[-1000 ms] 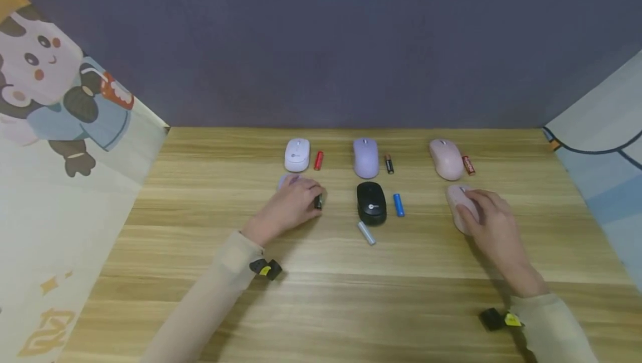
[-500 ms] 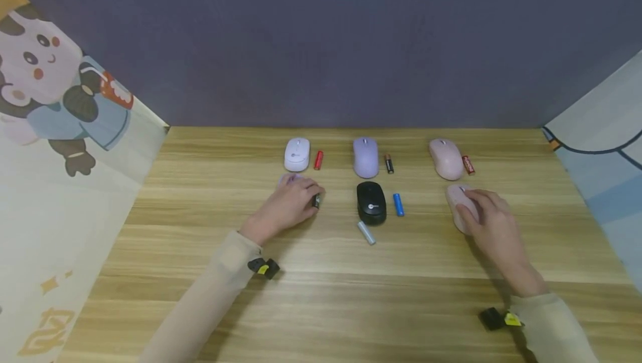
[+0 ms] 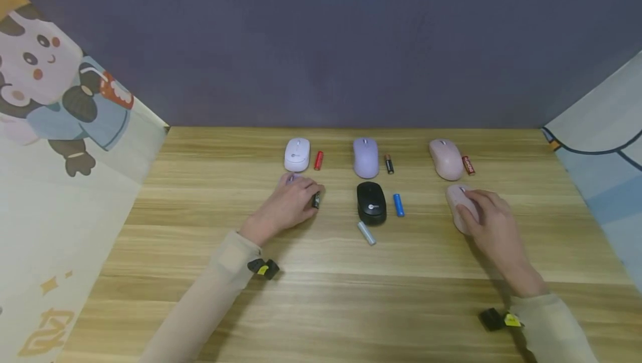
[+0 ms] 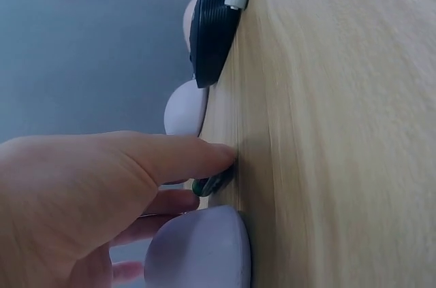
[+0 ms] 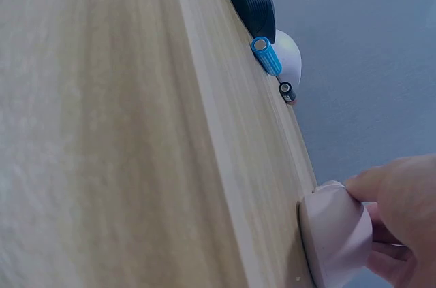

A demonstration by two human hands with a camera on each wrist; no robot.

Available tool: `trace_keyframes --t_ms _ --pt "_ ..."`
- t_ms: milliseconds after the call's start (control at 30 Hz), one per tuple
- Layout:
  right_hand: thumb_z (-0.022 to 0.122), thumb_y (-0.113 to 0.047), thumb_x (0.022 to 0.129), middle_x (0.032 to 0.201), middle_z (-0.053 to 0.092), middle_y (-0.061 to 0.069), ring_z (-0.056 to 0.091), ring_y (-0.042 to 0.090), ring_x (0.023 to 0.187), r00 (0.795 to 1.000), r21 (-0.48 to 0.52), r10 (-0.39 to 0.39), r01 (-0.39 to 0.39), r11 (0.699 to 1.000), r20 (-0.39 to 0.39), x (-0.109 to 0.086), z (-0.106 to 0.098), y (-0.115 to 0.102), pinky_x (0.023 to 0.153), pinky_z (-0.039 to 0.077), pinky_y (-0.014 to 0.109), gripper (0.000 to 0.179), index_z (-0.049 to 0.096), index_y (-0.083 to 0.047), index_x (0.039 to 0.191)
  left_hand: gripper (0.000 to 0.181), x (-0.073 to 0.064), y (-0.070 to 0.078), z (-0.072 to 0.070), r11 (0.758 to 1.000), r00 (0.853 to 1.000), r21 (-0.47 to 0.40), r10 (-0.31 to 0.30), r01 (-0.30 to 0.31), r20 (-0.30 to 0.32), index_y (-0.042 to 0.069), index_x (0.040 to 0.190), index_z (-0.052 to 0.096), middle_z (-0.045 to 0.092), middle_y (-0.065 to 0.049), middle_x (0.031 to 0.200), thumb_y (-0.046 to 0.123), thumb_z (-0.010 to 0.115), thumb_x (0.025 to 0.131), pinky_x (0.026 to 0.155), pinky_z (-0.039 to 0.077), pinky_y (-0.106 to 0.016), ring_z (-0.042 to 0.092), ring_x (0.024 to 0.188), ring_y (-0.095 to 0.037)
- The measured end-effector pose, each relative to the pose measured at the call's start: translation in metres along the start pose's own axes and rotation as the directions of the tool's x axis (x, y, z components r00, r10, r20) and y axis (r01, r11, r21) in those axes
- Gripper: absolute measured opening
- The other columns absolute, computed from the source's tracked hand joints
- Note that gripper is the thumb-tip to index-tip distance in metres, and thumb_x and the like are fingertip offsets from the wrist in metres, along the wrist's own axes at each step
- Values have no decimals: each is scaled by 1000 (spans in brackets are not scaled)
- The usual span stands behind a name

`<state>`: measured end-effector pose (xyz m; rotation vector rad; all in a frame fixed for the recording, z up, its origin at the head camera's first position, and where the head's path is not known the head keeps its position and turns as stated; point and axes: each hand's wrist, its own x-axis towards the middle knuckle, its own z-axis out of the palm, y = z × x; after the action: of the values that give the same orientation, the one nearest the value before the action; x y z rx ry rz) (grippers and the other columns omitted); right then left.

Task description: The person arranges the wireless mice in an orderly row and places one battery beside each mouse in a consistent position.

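My left hand (image 3: 285,202) pinches a dark battery (image 3: 316,200) between thumb and fingers, low over the table. In the left wrist view only a green-edged part of that battery (image 4: 206,186) shows past the thumb. Beside it lies a lavender computer mouse (image 4: 197,250), mostly covered by the hand in the head view. On the right side, my right hand (image 3: 495,232) grips a pale pink mouse (image 3: 457,202), thumb on one side and fingers on the other. The right wrist view shows this mouse (image 5: 334,233) resting on the table.
Along the back stand a white mouse (image 3: 297,155), a purple mouse (image 3: 366,158) and a pink mouse (image 3: 446,159), beside a red battery (image 3: 318,160), a black battery (image 3: 389,164) and a dark red battery (image 3: 468,165). Centrally lie a black mouse (image 3: 371,203), blue battery (image 3: 398,205) and silver battery (image 3: 366,233).
My left hand has shifted very slightly to the left with the dark battery, which sits a little closer to the lavender mouse. The right hand and its mouse look unmoved.
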<state>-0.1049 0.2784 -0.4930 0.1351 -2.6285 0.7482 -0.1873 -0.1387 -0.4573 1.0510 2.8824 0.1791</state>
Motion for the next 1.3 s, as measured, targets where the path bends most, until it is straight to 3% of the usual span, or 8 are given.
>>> trace_keyframes --t_ms 533,967,1300 --pt "71 -7 95 123 61 32 56 51 113 1000 2 4 -4 1000 -4 0 -1 -1 88 46 67 34 64 12 122 62 -17 -13 5 1000 990 -15 2 -4 -144 6 142 60 57 -17 147 41 75 94 120 32 -60 51 137 -34" --pt "71 -7 95 125 61 31 56 50 115 1000 -2 21 -21 1000 8 0 0 -1 91 46 67 35 64 11 124 61 -33 -18 1 998 975 -68 -9 -6 -223 0 139 60 54 -21 149 37 77 93 119 33 -63 51 137 -36" --pt "71 -5 95 126 60 32 55 50 116 1000 -8 26 -26 1000 17 0 -1 -2 91 46 68 35 63 12 125 49 -38 -21 1 994 952 -105 -24 -9 -304 -3 134 64 59 -22 143 25 76 95 116 42 -56 56 132 -37"
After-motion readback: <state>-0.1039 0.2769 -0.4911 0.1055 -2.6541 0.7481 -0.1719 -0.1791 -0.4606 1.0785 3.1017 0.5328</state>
